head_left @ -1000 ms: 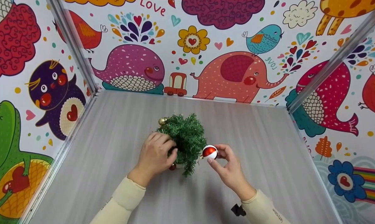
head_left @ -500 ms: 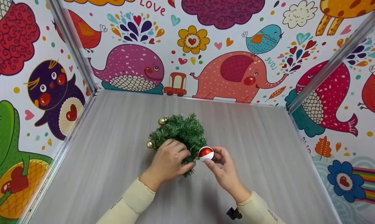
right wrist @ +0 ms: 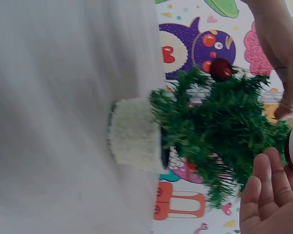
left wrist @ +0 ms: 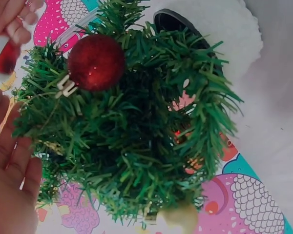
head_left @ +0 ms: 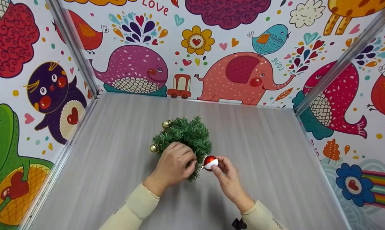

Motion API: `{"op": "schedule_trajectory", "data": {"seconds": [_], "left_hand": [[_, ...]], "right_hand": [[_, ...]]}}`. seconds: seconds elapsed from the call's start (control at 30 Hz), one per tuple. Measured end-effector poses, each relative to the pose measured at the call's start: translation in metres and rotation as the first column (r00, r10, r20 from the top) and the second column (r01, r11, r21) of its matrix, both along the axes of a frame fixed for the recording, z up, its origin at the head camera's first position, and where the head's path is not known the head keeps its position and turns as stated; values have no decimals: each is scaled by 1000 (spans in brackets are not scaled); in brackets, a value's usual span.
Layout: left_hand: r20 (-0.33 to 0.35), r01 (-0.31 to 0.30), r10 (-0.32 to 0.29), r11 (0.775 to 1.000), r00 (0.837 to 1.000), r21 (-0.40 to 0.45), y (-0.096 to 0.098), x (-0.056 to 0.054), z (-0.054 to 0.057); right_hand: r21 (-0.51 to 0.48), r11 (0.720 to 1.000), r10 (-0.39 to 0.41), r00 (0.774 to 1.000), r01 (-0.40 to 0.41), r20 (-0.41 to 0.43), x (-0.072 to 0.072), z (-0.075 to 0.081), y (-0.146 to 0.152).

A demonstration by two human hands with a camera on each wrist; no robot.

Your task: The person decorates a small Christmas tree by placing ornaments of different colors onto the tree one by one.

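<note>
A small artificial Christmas tree (head_left: 190,131) stands on the table, its white fluffy base (right wrist: 136,134) showing in the right wrist view. Close to its front, my right hand (head_left: 229,179) holds a red-and-white Christmas ball (head_left: 211,163) between thumb and fingers. My left hand (head_left: 176,164) is over the near side of the tree, thumb and index finger pinching what looks like the ball's thin gold thread (right wrist: 289,107). Gold balls (head_left: 166,124) hang at the tree's left. A dark red ball (left wrist: 96,62) hangs among the branches in the left wrist view.
The grey table (head_left: 122,127) is enclosed by walls with printed cartoon animals, joined by metal corner strips (head_left: 75,48). A small black object (head_left: 239,223) is by the right sleeve.
My left hand has shifted right across the front of the tree, uncovering a second gold ball. The right hand has brought the red-and-white ball slightly left and nearer the person.
</note>
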State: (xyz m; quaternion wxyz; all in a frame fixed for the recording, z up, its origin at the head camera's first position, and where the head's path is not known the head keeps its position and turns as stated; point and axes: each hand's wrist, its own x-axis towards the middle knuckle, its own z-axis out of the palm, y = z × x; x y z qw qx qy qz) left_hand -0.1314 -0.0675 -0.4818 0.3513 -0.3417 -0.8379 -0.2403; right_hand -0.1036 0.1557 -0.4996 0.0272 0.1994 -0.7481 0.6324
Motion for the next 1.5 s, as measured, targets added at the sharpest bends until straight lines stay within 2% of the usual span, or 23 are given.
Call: {"op": "schedule_trajectory", "data": {"seconds": [0.13,0.23,0.37,0.57,0.67,0.73,0.83,0.93,1.0,1.03,1.1,1.17,1.23,1.33,1.5], "left_hand": [[7,12,-12,1000,1000,19,1,0,1],[26,15,-16,1000,1000,17,2,0,2],[55,16,-16,1000,998,-4,3,1,0],[69,22,-22,1000,997,-11,3,0,1],[74,25,-24,1000,997,-17,3,0,1],[73,24,-22,1000,997,-19,3,0,1],[75,16,-14,1000,997,-25,2,0,1],[81,9,-7,999,997,-31,1,1,0],[83,8,-6,1000,997,-30,1,1,0],[84,8,-6,1000,996,-27,0,1,-1],[89,5,-3,1000,996,-21,-1,1,-1],[91,1,0,1000,996,-14,-1,1,-2],[96,-4,5,1000,995,-7,-2,1,-1],[105,-6,6,1000,994,-4,-1,1,-1],[116,5,-5,1000,993,-2,0,1,0]], "right_hand": [[5,999,47,996,-48,74,-2,-26,3],[17,997,68,991,-70,119,-2,-35,3],[0,993,111,973,-114,204,-3,-41,3],[11,981,177,927,-191,331,-5,-44,1],[41,980,170,920,-197,352,-6,-45,0],[54,981,158,926,-187,344,-7,-46,0],[101,982,124,950,-158,286,-6,-46,1],[174,982,49,988,-74,146,-4,-42,0],[204,979,-3,1000,2,6,-1,-33,-2],[213,976,-25,997,40,-71,0,-27,-4],[197,977,-45,976,87,-211,3,-13,-8],[184,977,-41,939,110,-341,3,-2,-12],[177,977,-32,909,115,-416,2,6,-17],[177,978,-17,889,110,-457,1,13,-23],[190,976,-8,891,105,-453,1,16,-32]]}}
